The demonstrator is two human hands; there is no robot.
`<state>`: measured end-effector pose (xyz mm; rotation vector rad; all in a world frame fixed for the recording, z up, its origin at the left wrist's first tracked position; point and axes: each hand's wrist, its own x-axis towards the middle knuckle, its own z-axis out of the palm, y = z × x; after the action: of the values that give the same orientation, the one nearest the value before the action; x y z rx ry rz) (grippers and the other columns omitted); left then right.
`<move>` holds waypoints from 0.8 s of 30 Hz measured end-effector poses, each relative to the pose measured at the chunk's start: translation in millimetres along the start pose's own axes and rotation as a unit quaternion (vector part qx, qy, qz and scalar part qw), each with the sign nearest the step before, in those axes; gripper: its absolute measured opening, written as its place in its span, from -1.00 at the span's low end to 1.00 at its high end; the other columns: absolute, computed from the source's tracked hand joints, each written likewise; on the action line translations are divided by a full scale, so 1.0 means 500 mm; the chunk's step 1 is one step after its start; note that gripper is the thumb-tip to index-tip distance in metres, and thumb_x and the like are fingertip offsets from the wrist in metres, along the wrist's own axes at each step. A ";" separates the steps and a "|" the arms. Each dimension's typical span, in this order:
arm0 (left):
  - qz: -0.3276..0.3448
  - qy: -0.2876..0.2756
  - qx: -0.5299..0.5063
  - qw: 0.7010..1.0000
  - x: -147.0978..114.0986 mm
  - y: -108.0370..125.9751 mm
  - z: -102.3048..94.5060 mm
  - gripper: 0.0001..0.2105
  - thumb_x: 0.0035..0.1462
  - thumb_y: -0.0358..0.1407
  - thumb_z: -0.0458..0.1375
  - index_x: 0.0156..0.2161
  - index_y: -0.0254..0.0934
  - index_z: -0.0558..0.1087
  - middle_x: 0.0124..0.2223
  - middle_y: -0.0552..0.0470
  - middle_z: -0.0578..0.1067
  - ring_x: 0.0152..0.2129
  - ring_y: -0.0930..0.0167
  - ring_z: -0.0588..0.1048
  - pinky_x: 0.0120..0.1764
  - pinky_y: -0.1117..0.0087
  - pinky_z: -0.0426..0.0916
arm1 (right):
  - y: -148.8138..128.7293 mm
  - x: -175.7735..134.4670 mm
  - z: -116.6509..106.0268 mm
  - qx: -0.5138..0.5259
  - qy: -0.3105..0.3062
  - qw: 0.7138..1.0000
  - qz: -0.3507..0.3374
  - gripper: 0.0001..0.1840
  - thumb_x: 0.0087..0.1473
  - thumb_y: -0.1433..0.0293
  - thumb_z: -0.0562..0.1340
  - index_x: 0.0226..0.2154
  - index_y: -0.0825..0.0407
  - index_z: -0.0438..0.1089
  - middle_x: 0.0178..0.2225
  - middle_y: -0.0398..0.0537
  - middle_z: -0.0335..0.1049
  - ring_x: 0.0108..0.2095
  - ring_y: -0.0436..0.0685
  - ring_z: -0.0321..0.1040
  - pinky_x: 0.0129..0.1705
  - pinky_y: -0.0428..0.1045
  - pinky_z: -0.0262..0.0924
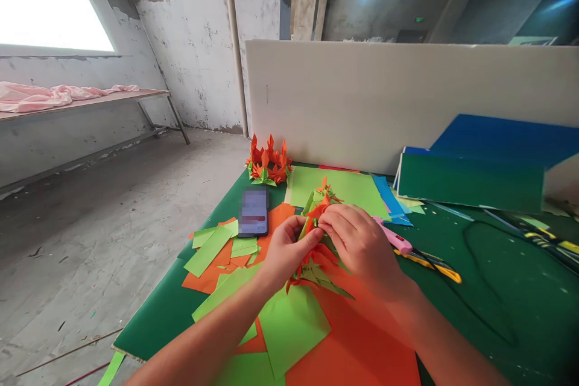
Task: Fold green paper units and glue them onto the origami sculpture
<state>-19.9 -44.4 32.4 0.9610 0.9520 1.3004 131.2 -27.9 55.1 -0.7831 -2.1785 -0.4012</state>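
Observation:
Both hands hold an orange and green folded-paper piece [322,258] over the table's paper sheets. My left hand [286,247] pinches its near side, thumb and fingers closed on the folds. From the right, my right hand [350,230] grips it with bunched fingertips close to the left thumb. Much of the piece is hidden behind the fingers; orange points and green folds stick out above and below. Beneath lie a large orange sheet [362,338] and a light green square [294,325]. At the table's far left corner stands a finished-looking orange and green paper crown [270,163].
A phone [253,211] lies left of my hands among paper scraps [212,250]. On the right are a pink glue gun [398,238] with a dark cord, yellow-handled tools [446,270] and leaning blue and green boards [473,181]. A white panel [362,102] borders the green table's back.

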 end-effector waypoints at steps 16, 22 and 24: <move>-0.006 -0.073 -0.085 0.994 -0.007 0.016 -0.016 -0.69 0.00 -0.24 0.30 -0.12 -0.27 0.46 -0.18 -0.03 0.54 -0.25 0.39 0.50 -0.14 0.39 0.36 | -0.002 0.026 -0.054 0.084 0.001 0.992 0.089 -0.94 0.13 0.44 0.22 -0.34 0.00 0.42 -0.32 -0.04 0.42 -0.25 0.12 0.35 -0.20 0.03 0.26; -0.017 -0.063 -0.108 0.992 -0.010 0.013 -0.014 -0.80 -0.04 -0.30 0.31 -0.28 -0.26 0.44 -0.32 0.06 0.53 -0.41 0.46 0.50 -0.30 0.48 0.35 | -0.019 0.021 -0.044 0.080 -0.018 0.990 0.114 -0.97 0.09 0.45 0.26 -0.38 0.02 0.40 -0.36 -0.06 0.40 -0.26 0.13 0.33 -0.21 0.03 0.24; -0.023 -0.054 -0.104 0.993 -0.011 0.013 -0.011 -0.80 -0.05 -0.29 0.31 -0.29 -0.27 0.44 -0.34 0.06 0.53 -0.43 0.47 0.49 -0.34 0.50 0.33 | -0.023 0.021 -0.041 0.068 -0.016 0.991 0.115 -0.96 0.09 0.47 0.25 -0.39 0.03 0.39 -0.36 -0.06 0.40 -0.27 0.13 0.32 -0.21 0.04 0.23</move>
<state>-27.6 -49.4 36.7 0.8349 0.7345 1.2682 130.0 -43.0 76.1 -0.9566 -2.0911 -0.1224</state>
